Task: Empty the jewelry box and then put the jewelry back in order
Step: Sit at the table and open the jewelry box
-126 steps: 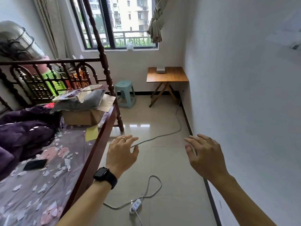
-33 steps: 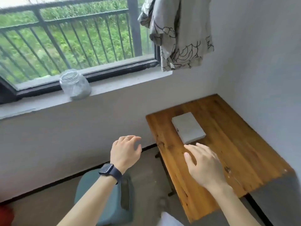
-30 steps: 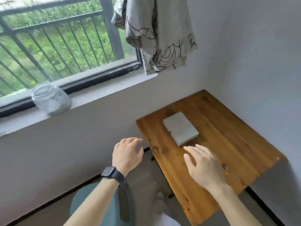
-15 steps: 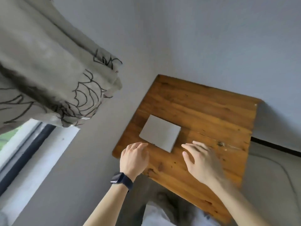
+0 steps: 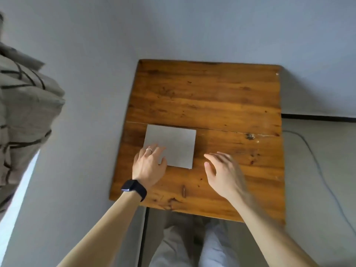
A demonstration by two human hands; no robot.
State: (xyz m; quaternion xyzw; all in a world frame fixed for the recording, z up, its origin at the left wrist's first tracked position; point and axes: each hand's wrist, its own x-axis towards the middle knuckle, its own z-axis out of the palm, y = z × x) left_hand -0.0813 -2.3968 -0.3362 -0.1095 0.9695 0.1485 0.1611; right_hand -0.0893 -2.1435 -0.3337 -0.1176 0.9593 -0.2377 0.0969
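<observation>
A flat grey jewelry box (image 5: 174, 143) lies closed on the left half of a small wooden table (image 5: 212, 97). My left hand (image 5: 149, 165), with a ring and a dark watch on the wrist, hovers over the box's near left corner, fingers relaxed; whether it touches the lid I cannot tell. My right hand (image 5: 223, 173) is spread open above the bare wood just right of the box, holding nothing. No jewelry is visible.
The table stands in a corner against grey walls (image 5: 192, 26). A tied patterned curtain (image 5: 25, 112) hangs at the left. A cable (image 5: 317, 164) runs along the floor right of the table. My legs (image 5: 185, 245) show below the table's near edge.
I have walked from the bed to the table and now look straight down on it. Both hands moved forward; the left one reached the box's corner.
</observation>
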